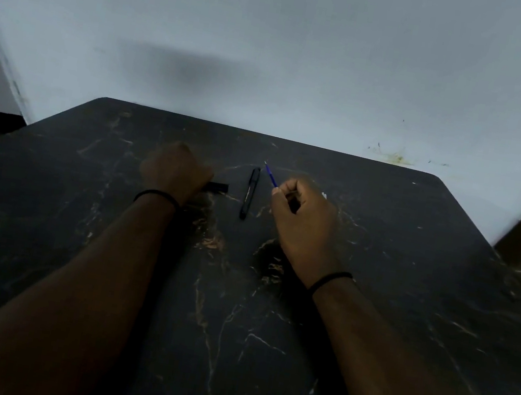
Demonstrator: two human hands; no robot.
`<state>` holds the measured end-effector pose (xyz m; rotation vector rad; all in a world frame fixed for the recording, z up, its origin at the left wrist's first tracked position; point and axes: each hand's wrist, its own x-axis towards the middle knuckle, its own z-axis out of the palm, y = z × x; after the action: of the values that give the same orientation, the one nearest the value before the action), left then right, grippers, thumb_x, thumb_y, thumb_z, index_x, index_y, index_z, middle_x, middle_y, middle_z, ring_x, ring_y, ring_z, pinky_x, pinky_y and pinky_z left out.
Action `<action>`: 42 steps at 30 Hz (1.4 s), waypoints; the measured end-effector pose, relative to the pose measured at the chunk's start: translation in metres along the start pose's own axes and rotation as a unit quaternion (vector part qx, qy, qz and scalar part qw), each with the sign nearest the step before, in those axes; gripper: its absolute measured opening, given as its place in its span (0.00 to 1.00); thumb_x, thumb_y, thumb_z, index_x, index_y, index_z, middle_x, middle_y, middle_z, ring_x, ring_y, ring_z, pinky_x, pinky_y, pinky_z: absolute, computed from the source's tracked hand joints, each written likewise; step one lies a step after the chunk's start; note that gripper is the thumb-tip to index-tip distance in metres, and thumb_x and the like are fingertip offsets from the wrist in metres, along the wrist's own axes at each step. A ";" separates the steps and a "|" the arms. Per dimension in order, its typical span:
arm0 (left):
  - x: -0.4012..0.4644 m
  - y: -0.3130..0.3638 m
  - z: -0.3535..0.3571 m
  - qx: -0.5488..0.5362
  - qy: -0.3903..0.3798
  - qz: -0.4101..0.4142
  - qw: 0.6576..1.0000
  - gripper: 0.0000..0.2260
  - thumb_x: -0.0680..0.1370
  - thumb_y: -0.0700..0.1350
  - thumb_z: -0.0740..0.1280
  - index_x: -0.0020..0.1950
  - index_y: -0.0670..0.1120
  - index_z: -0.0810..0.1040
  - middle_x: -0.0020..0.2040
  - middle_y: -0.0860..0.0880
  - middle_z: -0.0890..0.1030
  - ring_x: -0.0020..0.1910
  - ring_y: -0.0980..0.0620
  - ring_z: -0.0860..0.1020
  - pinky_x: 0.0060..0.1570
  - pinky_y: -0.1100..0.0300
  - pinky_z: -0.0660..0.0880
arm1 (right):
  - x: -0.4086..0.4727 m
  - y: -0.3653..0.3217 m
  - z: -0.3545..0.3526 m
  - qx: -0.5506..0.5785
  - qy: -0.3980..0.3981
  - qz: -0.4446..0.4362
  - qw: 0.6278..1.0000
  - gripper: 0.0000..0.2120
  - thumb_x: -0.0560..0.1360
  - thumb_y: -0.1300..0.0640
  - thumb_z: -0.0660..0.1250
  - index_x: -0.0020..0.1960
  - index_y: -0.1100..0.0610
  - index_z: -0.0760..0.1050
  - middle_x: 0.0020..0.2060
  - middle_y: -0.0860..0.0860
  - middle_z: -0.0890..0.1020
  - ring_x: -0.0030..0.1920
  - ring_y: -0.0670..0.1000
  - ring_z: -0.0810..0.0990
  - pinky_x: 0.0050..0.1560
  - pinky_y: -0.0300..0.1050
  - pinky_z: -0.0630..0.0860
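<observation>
Forearms: the left forearm [87, 272] and right forearm [398, 355] reach in from the near edge, each with a black wristband, left [157, 196] and right [329, 280].
Refill: a thin blue pen refill [270, 175] is held above the table, its tip pointing up and away to the left.
Right hand: the right hand [303, 218] pinches the lower end of the refill between thumb and curled fingers.
Pen barrel: a black pen barrel [249, 194] lies lengthwise on the table, just left of the refill and between the two hands.
Left hand: the left hand [175, 168] is a closed fist gripping a short black pen part [218, 187], which sticks out towards the barrel.
Hands: apart, with the barrel between them.
Table: a dark marble-patterned table [408, 289] with pale veins.
Wall: a pale blue wall [309, 51] with a yellowish stain [395, 155] near the table's far edge.
</observation>
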<state>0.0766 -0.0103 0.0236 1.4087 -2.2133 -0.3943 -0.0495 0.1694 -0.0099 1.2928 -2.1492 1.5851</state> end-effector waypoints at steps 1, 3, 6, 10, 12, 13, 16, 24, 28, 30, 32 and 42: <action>0.001 -0.004 -0.001 0.019 -0.010 -0.007 1.000 0.17 0.75 0.53 0.67 0.53 0.40 0.82 0.51 0.37 0.82 0.51 0.36 0.80 0.52 0.46 0.78 | 0.000 0.000 0.000 -0.004 0.002 0.000 1.000 0.09 0.75 0.47 0.64 0.40 0.50 0.72 0.36 0.41 0.79 0.33 0.43 0.76 0.28 0.31 0.68; 0.001 -0.010 -0.002 0.058 -0.019 -0.002 0.998 0.18 0.76 0.57 0.66 0.52 0.43 0.82 0.53 0.38 0.82 0.52 0.37 0.80 0.54 0.47 0.78 | 0.000 0.001 0.001 -0.009 0.005 0.001 1.000 0.08 0.75 0.46 0.63 0.40 0.49 0.72 0.37 0.40 0.79 0.33 0.42 0.77 0.30 0.29 0.69; 0.001 -0.014 -0.004 0.098 -0.067 0.022 0.993 0.16 0.76 0.58 0.66 0.53 0.47 0.82 0.56 0.41 0.80 0.55 0.39 0.78 0.56 0.51 0.75 | 0.000 0.001 0.001 0.005 0.003 -0.002 1.000 0.08 0.75 0.47 0.64 0.40 0.49 0.72 0.38 0.40 0.79 0.34 0.42 0.77 0.32 0.28 0.70; -0.004 -0.010 -0.004 0.073 -0.035 -0.002 0.997 0.13 0.75 0.54 0.68 0.50 0.45 0.82 0.52 0.40 0.81 0.50 0.39 0.79 0.47 0.54 0.72 | 0.000 0.001 0.000 0.012 0.003 0.018 1.000 0.09 0.76 0.46 0.63 0.41 0.49 0.72 0.35 0.44 0.80 0.33 0.44 0.77 0.30 0.33 0.70; -0.007 -0.002 -0.004 0.003 0.067 0.006 0.998 0.12 0.75 0.52 0.67 0.41 0.44 0.82 0.40 0.43 0.81 0.37 0.45 0.78 0.36 0.58 0.71 | -0.001 -0.002 -0.001 0.018 0.014 0.025 0.999 0.10 0.77 0.44 0.61 0.43 0.49 0.72 0.34 0.47 0.80 0.34 0.45 0.78 0.32 0.43 0.76; -0.010 0.005 -0.004 -0.051 0.127 0.047 0.989 0.15 0.77 0.53 0.65 0.36 0.45 0.79 0.33 0.47 0.78 0.30 0.50 0.75 0.31 0.61 0.67 | -0.002 -0.004 -0.002 0.022 0.029 0.023 0.999 0.10 0.78 0.43 0.60 0.44 0.48 0.71 0.35 0.47 0.81 0.34 0.45 0.78 0.34 0.47 0.78; -0.031 0.033 0.002 -0.213 0.169 0.244 0.931 0.15 0.80 0.50 0.64 0.34 0.49 0.72 0.27 0.53 0.70 0.25 0.57 0.68 0.25 0.62 0.63 | 0.001 -0.011 -0.006 0.050 0.089 0.007 0.995 0.05 0.81 0.46 0.59 0.49 0.46 0.70 0.40 0.45 0.83 0.38 0.43 0.80 0.37 0.47 0.79; -0.057 0.064 0.022 -0.241 -0.038 0.403 0.882 0.12 0.74 0.48 0.73 0.52 0.41 0.84 0.43 0.49 0.84 0.37 0.57 0.74 0.31 0.76 0.62 | 0.007 -0.015 -0.016 0.125 0.186 0.008 0.974 0.06 0.83 0.54 0.58 0.55 0.56 0.67 0.52 0.46 0.85 0.44 0.39 0.81 0.39 0.31 0.75; -0.060 0.071 0.022 -0.221 -0.038 0.423 0.878 0.13 0.73 0.47 0.76 0.52 0.41 0.85 0.45 0.47 0.85 0.42 0.64 0.75 0.34 0.79 0.64 | 0.009 -0.016 -0.014 0.152 0.167 0.012 0.974 0.04 0.83 0.54 0.58 0.54 0.54 0.66 0.53 0.46 0.85 0.47 0.39 0.82 0.43 0.34 0.77; -0.063 0.075 0.022 -0.226 -0.045 0.426 0.875 0.09 0.74 0.44 0.73 0.52 0.45 0.85 0.42 0.50 0.85 0.34 0.64 0.77 0.35 0.71 0.71 | 0.008 -0.015 -0.013 0.160 0.146 0.012 0.976 0.04 0.83 0.54 0.58 0.54 0.54 0.67 0.53 0.48 0.85 0.49 0.42 0.83 0.45 0.41 0.80; -0.064 0.077 0.022 -0.231 -0.048 0.412 0.880 0.05 0.74 0.40 0.71 0.46 0.42 0.86 0.40 0.47 0.85 0.37 0.55 0.80 0.37 0.53 0.78 | 0.006 -0.018 -0.012 0.168 0.136 0.005 0.976 0.04 0.83 0.54 0.59 0.52 0.54 0.68 0.51 0.51 0.84 0.51 0.45 0.82 0.48 0.48 0.81; -0.043 0.055 0.028 -0.157 0.050 0.285 0.944 0.12 0.77 0.52 0.70 0.41 0.44 0.83 0.37 0.50 0.82 0.36 0.52 0.79 0.37 0.56 0.75 | 0.020 -0.027 -0.033 0.225 0.273 -0.053 0.934 0.03 0.82 0.62 0.60 0.53 0.60 0.66 0.40 0.46 0.79 0.38 0.39 0.80 0.40 0.31 0.75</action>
<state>0.0343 0.0513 0.0162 0.5707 -2.2268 -0.4291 -0.0535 0.1848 0.0341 0.8836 -1.4118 2.1511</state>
